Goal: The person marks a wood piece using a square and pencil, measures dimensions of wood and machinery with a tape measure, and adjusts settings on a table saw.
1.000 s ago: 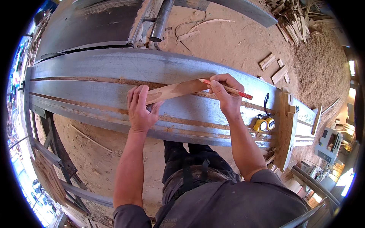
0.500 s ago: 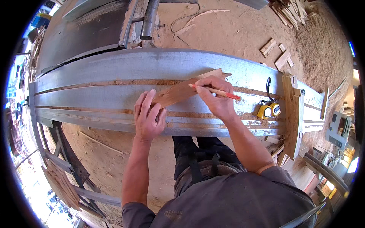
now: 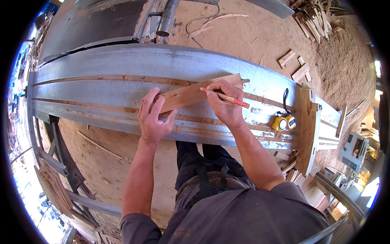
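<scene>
A short reddish wooden board (image 3: 191, 94) lies slanted on a long grey metal machine table (image 3: 122, 67) streaked with sawdust. My left hand (image 3: 153, 117) presses flat on the board's near left end, fingers spread over it. My right hand (image 3: 224, 103) grips a red pencil (image 3: 230, 99) and rests on the board's right part, the pencil tip touching the wood near its upper edge. The board's far right end shows past my right hand.
A yellow tape measure (image 3: 284, 122) with a black strap lies on the table to the right. Curved wooden pieces (image 3: 307, 130) lie across the table's right end. Offcuts (image 3: 295, 67) and a scrap pile (image 3: 315, 18) lie on the sawdust floor beyond.
My view has shifted, so table and board sit lower and more to the left. My right hand with the pencil has slid leftward along the board, toward the left hand.
</scene>
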### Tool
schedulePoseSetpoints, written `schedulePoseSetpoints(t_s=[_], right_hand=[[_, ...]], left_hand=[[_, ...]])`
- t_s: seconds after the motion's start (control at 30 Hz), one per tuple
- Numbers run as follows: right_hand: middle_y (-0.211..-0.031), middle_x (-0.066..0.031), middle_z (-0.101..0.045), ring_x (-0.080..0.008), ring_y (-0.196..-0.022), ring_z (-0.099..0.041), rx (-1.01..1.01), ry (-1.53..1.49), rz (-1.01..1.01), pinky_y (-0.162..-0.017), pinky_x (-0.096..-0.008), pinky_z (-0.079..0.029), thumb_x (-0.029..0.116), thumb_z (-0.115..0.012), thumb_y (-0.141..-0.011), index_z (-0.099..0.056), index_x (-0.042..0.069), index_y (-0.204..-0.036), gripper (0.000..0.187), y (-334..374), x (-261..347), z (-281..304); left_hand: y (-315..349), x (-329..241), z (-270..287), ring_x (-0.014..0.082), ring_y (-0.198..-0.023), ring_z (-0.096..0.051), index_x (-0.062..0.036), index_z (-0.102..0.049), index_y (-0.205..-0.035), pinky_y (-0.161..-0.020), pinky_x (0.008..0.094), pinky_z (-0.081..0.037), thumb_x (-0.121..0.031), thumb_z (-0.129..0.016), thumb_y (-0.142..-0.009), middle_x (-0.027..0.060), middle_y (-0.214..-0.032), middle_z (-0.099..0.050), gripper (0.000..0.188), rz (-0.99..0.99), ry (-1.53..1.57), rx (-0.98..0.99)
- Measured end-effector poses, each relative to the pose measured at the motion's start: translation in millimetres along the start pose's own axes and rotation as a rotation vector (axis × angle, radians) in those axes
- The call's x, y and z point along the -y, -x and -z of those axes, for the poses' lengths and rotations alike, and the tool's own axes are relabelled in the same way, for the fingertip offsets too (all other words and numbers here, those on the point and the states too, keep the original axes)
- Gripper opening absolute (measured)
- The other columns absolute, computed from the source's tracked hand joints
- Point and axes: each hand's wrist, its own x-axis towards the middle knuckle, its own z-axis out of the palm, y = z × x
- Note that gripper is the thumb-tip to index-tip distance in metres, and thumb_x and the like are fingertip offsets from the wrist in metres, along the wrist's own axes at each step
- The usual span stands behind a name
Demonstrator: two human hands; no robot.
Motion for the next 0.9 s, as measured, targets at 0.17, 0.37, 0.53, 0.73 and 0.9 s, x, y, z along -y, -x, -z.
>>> schedulePoseSetpoints(t_s=[0.17,0.37,0.53,0.73,0.9], right_hand=[[-0.072,-0.0063,-0.067,-0.0077,-0.061,-0.056,0.009,0.011,-0.045,-0.056,-0.0253,-0.047,-0.004,-0.065,-0.084,-0.064,0.0,-0.081,0.005,-2.1,2.4,1.0],[-0.071,-0.0041,-0.067,-0.0059,-0.061,-0.057,-0.024,-0.06,-0.166,-0.055,-0.0242,-0.047,-0.003,-0.065,-0.085,-0.066,0.0,-0.083,0.003,-2.1,3.7,2.7],[-0.073,-0.0043,-0.069,-0.0059,-0.064,-0.06,-0.05,-0.003,-0.163,-0.057,-0.0238,-0.049,-0.001,-0.066,-0.086,-0.067,-0.001,-0.085,0.002,-3.5,1.8,0.5],[-0.074,-0.0065,-0.071,-0.007,-0.065,-0.062,0.009,0.075,-0.052,-0.059,-0.0241,-0.051,-0.002,-0.065,-0.085,-0.068,-0.001,-0.085,0.003,-5.0,5.9,2.2],[-0.072,-0.0059,-0.07,-0.0068,-0.062,-0.059,0.003,0.0,-0.18,-0.057,-0.0243,-0.048,-0.002,-0.065,-0.084,-0.068,-0.001,-0.083,0.003,-7.6,3.7,3.0]], left_hand=[[-0.4,1.5,1.1,0.0386,-0.108,-0.063,-0.0009,-0.063,-0.118,-0.091,0.0459,-0.054,-0.005,-0.09,-0.064,0.0191,-0.123,-0.063,0.06,0.016,0.011,-0.009],[-4.0,-0.2,2.4,0.039,-0.105,-0.062,-0.0001,-0.064,-0.116,-0.09,0.0471,-0.052,-0.007,-0.089,-0.064,0.0185,-0.119,-0.063,0.059,0.023,-0.025,0.004],[-6.7,-1.9,4.4,0.0391,-0.105,-0.06,-0.0001,-0.064,-0.116,-0.091,0.0474,-0.051,-0.007,-0.088,-0.064,0.0176,-0.117,-0.062,0.057,0.036,-0.026,0.018],[-6.7,-2.5,5.3,0.0391,-0.105,-0.059,-0.0001,-0.064,-0.115,-0.091,0.0473,-0.051,-0.007,-0.087,-0.064,0.0168,-0.116,-0.062,0.057,0.057,-0.036,0.034],[-8.8,-5.3,8.0,0.0389,-0.104,-0.059,0.0002,-0.064,-0.115,-0.092,0.048,-0.05,-0.008,-0.087,-0.064,0.0167,-0.116,-0.062,0.057,0.053,-0.031,0.032]])
